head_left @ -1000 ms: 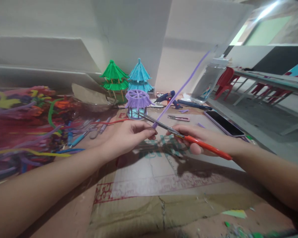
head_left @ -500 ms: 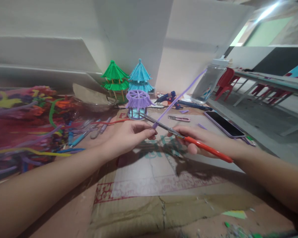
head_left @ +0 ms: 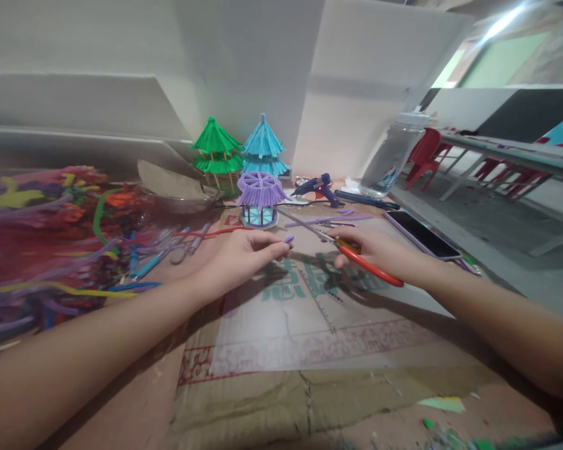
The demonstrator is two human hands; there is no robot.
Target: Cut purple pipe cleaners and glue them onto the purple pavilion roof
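Between the thumb and fingers of my left hand is a short purple pipe cleaner piece. My right hand grips red-handled scissors, their blades pointing left and away from me. Past the blades lies a longer purple pipe cleaner on the pale sheet, beside small thread snips. Behind my hands stands a small purple-roofed pavilion model with dark posts and a light blue base. A green two-tiered model and a blue two-tiered model stand at the back.
Colourful pipe cleaners are heaped on the left, near a bowl. A glue gun rests at the back. A phone and a large clear bottle are on the right. Scraps lie near the front edge.
The long purple strip that rose from my left fingers has come away and now lies on the sheet. A short piece stays in my left hand. The scissors have drawn back slightly left and lower.
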